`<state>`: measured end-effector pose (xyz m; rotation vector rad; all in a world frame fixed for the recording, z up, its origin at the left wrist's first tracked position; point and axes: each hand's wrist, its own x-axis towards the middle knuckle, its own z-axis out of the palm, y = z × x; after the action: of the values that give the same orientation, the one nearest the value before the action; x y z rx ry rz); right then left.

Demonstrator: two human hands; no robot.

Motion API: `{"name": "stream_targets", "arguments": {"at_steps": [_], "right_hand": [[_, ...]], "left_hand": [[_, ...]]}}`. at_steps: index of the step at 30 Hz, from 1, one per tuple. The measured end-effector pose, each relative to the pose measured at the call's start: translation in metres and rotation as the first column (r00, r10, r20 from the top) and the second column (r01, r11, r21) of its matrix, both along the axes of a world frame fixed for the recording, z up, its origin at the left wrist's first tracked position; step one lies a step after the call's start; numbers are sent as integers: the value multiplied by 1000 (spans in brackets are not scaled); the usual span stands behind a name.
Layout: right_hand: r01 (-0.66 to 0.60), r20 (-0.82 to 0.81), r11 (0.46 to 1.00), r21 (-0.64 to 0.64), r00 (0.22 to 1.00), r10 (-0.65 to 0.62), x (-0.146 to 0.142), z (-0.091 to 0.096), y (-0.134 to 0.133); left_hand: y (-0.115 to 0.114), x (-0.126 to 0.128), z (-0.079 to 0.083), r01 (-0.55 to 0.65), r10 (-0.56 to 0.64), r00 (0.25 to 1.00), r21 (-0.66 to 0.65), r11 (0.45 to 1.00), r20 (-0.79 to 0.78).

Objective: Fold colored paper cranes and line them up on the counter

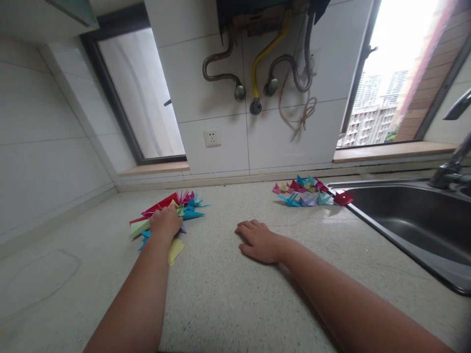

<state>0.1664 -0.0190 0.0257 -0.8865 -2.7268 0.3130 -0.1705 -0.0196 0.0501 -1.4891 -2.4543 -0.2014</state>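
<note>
Stretches forearms [142,294] over desk [221,304]; apparently picks among folded papers [190,214] with left hand [165,222], cannot tell if grasping; rests right hand [261,241] empty; probably needs one piece separated next.

Left hand [166,223]: fingertips hidden. Faucet [443,175] cut off.

**Daylight Pours In from Both Windows**

And it's daylight doing the work here, flooding through the right window [390,93], the sky [405,34] burnt out to plain white! The left window [142,93] glows softer, milky. Over at the left wall [40,108], grey dimness; across the counter [221,304], muted, even light. There's a soft shadow under the right forearm [331,289], a faint gleam in the sink [408,223]! Wide-lens stretch leans the window frames [112,93] outward, and the papers' [140,228] folds look slightly soft.
</note>
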Motion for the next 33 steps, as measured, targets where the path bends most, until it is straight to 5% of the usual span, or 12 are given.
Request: {"name": "stream_targets", "arguments": {"at_steps": [14, 21, 27, 33], "right_hand": [[5, 2, 1000, 5, 1000, -5, 0, -1, 1], [-1, -4, 1000, -6, 1000, 1, 1, 2, -1], [5, -12, 1000, -5, 1000, -5, 1, 1, 0], [33, -46, 999, 9, 998, -33, 1, 2, 2]], "left_hand": [[0, 2, 1, 58, -57, 998, 97, 994, -12], [-2, 11, 10, 135, -151, 977, 109, 985, 152], [-7, 44, 17, 389, -483, 835, 339, 857, 264], [-11, 103, 1, 556, -704, 631, 443, 703, 326]]}}
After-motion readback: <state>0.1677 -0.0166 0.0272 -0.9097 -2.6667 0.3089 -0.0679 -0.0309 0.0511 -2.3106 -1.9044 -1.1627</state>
